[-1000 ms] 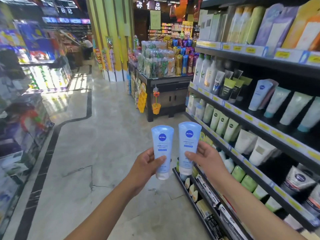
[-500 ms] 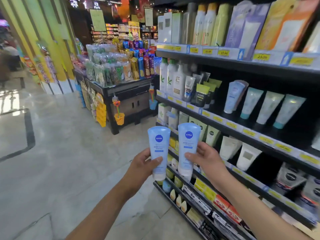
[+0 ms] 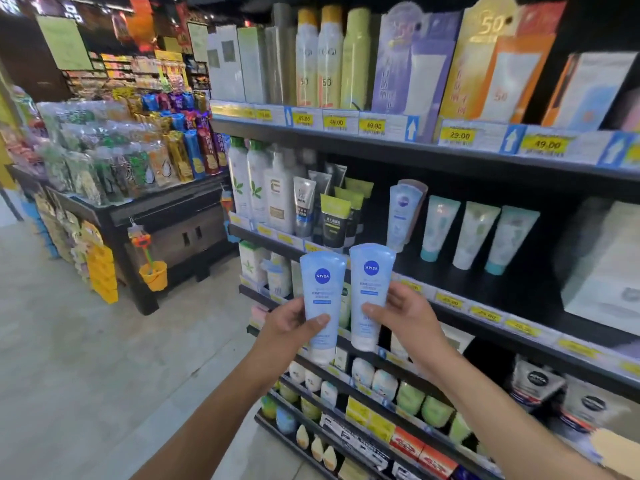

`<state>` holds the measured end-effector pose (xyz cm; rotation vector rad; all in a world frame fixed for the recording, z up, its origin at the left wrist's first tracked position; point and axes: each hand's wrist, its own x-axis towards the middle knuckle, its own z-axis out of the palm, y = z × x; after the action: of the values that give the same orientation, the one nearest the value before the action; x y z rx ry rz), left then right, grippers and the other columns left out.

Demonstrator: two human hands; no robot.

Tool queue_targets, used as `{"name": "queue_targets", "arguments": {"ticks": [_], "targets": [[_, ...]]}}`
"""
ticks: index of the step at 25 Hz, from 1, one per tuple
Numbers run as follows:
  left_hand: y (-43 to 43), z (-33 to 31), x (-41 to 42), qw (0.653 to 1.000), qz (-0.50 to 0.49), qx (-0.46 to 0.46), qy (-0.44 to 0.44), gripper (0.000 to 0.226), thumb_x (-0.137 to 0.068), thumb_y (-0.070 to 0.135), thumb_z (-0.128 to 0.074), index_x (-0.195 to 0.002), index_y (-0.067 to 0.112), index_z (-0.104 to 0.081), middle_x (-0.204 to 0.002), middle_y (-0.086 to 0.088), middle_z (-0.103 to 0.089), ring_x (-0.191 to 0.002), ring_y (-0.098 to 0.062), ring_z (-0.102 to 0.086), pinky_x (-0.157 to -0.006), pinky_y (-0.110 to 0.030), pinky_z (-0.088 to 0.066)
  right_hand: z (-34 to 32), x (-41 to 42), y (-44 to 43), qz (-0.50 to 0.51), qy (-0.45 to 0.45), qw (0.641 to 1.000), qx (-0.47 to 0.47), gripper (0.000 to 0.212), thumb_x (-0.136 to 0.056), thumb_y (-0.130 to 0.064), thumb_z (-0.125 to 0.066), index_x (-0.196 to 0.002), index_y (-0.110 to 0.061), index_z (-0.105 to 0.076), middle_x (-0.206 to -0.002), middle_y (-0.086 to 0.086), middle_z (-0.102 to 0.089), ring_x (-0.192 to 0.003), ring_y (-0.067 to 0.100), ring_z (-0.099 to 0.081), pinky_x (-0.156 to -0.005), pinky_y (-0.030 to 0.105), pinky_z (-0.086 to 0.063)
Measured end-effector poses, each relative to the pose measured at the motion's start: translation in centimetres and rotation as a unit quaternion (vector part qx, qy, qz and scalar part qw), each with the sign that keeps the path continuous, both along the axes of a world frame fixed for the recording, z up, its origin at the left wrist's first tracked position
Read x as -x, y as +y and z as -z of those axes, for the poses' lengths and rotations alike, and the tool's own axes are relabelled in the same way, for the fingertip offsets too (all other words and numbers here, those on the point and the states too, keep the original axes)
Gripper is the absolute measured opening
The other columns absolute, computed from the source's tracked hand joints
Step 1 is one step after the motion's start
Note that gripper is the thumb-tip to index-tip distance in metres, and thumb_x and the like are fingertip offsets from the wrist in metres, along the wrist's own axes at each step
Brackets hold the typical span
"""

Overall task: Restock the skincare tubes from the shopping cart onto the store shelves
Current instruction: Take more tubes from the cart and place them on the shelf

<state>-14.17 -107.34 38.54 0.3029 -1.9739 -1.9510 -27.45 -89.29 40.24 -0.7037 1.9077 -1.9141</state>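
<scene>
I am viewing a shop aisle through the head camera. At the left, a pale stone-like floor is stretching away, smooth and faintly glossy. Behind it, a dark display table is carrying rows of shiny, crinkled snack packets, and an orange plastic bucket is hanging off its front corner.

In the middle, the person is holding up 2 matching skincare tubes side by side, in the air in front of the shelving. Each is pale blue, soft-looking plastic, wide and flat at the crimped top and narrowing to a white cap at the bottom, with a round dark blue NIVEA logo. The left hand is gripping the left tube around its lower half, with the thumb curling across the front. The right hand is gripping the right tube the same way, thumb on the front and fingers wrapping behind. The tubes are nearly touching at their upper edges.

Filling the right half, black shelves are running away in tiers, each edge lined with yellow price labels. On the middle tier, a similar pale blue shelf tube is standing cap-down, followed by 3 white teal-capped tubes. On the top tier, tall spray cans and glossy cardboard boxes marked 50 are standing upright.
</scene>
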Motion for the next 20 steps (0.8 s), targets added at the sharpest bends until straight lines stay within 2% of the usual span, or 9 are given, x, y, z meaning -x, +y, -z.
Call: {"name": "queue_targets", "arguments": {"ticks": [5, 8, 13, 14, 16, 20], "targets": [[-2.0, -0.4, 5.4, 0.999, 0.047, 0.011, -0.006, 0.028, -0.097, 0.011, -0.068, -0.122, 0.024, -0.07, -0.118, 0.006, -0.077, -0.111, -0.015, -0.072, -0.092, -0.033, -0.059, -1.7, 2.9, -0.3, 0.073, 0.026, 0.997, -0.016, 0.039, -0.087, -0.009, -0.078, -0.122, -0.021, -0.066, -0.114, -0.009, -0.076, -0.105, 0.009, -0.072, -0.089, 0.03, -0.058], [-3.4, -0.6, 7.7, 0.997, 0.074, 0.018, -0.016, 0.028, -0.097, 0.01, -0.069, -0.118, 0.027, -0.071, -0.116, 0.009, -0.077, -0.11, -0.013, -0.072, -0.091, -0.03, -0.058, -3.7, 5.2, -1.1, 0.11, 0.061, 0.992, -0.013, 0.039, -0.088, -0.009, -0.076, -0.125, -0.019, -0.066, -0.117, -0.007, -0.075, -0.106, 0.008, -0.071, -0.088, 0.028, -0.058], [-6.5, -0.5, 10.3, 0.992, 0.122, 0.037, -0.018, 0.028, -0.097, 0.01, -0.069, -0.122, 0.023, -0.07, -0.118, 0.008, -0.077, -0.111, -0.015, -0.072, -0.095, -0.036, -0.058, -6.8, 10.5, -3.3, 0.184, 0.112, 0.976, -0.038, 0.038, -0.088, -0.007, -0.076, -0.123, -0.015, -0.064, -0.112, -0.012, -0.072, -0.093, -0.008, -0.069, -0.071, 0.008, -0.053], [-7.1, -0.4, 10.7, 0.991, 0.124, 0.038, -0.02, 0.028, -0.097, 0.009, -0.069, -0.122, 0.023, -0.07, -0.117, 0.007, -0.077, -0.111, -0.015, -0.072, -0.096, -0.038, -0.058, -7.0, 11.5, -3.7, 0.195, 0.118, 0.973, -0.046, 0.036, -0.088, -0.006, -0.077, -0.12, -0.016, -0.063, -0.109, -0.014, -0.07, -0.088, -0.013, -0.067, -0.07, 0.007, -0.053], [-8.0, -0.2, 11.1, 0.991, 0.128, 0.037, -0.025, 0.027, -0.097, 0.009, -0.069, -0.121, 0.021, -0.071, -0.116, 0.007, -0.077, -0.11, -0.016, -0.072, -0.098, -0.042, -0.058, -6.7, 13.4, -4.3, 0.21, 0.124, 0.968, -0.066, 0.037, -0.087, -0.006, -0.078, -0.116, -0.019, -0.061, -0.107, -0.014, -0.069, -0.087, -0.012, -0.067, -0.077, 0.014, -0.057], [-9.9, 0.1, 11.8, 0.989, 0.14, 0.026, -0.029, 0.026, -0.097, 0.01, -0.069, -0.121, 0.02, -0.071, -0.117, 0.005, -0.077, -0.11, -0.018, -0.073, -0.098, -0.041, -0.058, -5.0, 16.2, -5.1, 0.219, 0.121, 0.961, -0.115, 0.037, -0.084, -0.009, -0.08, -0.114, -0.022, -0.063, -0.108, -0.013, -0.072, -0.102, 0.003, -0.069, -0.089, 0.03, -0.057]]}}
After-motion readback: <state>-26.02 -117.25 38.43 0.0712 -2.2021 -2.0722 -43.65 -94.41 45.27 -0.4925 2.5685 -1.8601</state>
